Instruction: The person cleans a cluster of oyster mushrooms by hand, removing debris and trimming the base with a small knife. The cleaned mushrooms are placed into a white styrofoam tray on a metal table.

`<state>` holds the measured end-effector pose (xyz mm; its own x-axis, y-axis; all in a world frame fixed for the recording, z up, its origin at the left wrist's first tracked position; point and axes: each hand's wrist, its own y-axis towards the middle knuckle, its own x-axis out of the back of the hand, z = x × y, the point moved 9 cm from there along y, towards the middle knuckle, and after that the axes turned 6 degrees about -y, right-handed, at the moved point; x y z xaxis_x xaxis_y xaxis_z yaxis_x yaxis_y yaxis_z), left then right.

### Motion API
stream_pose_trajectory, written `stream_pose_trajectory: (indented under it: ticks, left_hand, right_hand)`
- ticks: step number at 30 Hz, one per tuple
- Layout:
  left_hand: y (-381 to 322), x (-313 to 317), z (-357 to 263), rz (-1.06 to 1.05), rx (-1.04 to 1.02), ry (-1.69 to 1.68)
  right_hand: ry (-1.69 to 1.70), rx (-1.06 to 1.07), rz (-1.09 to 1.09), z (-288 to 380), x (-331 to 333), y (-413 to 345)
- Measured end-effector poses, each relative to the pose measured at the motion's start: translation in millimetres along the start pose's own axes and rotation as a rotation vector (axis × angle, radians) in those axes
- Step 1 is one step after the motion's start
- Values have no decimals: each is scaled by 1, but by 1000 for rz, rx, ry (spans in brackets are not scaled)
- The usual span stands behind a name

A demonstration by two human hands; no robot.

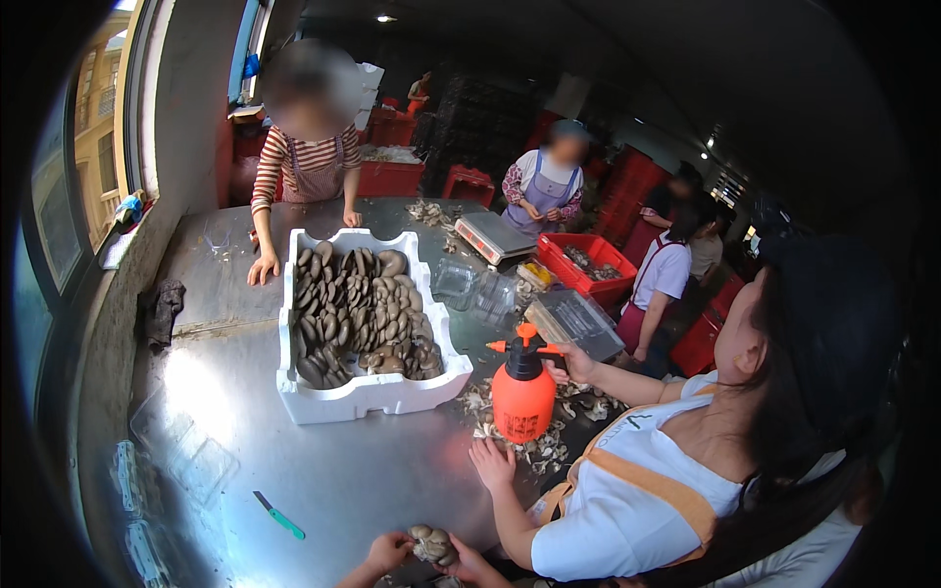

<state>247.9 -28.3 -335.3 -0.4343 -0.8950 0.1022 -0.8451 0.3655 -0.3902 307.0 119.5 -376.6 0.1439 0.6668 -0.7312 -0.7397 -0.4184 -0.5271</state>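
Observation:
At the table's near edge, a small cluster of grey-brown oyster mushrooms (432,545) is held between my two hands. My left hand (391,553) pinches it from the left side, and my right hand (466,563) grips its right side. A folding knife with a green handle (283,520) lies on the metal table (353,470), left of my left hand. Farther off stands a white foam box (375,400) holding rows of oyster mushrooms (360,309).
Close on my right, a person holds an orange pump sprayer (523,404) above mushroom trimmings (548,448). Clear plastic trays (198,463) lie left. Beyond are a weighing scale (494,237), a red crate (617,283), a person in stripes (305,162) and a person in a purple apron (548,187).

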Motion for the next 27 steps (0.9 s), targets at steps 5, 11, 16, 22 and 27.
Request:
stream_pose_trajectory:
  ticks: [5,11,16,22,27]
  left_hand:
    - [-14,2,-27,-8,13,50]
    - [-1,-3,3,20,25,-60]
    - [-5,-1,1,16,44,-65]
    - [-3,-1,-2,-2,15,-10]
    - [-12,3,-18,-21,10,62]
  right_hand:
    - [70,66,-39,10,-43,-15]
    - [18,45,-121,12,-50,-23]
    - [217,55,97,43,-152,-68]
    - [102,49,-38,6,-38,-14]
    - [42,35,-149,13,-62,-33]
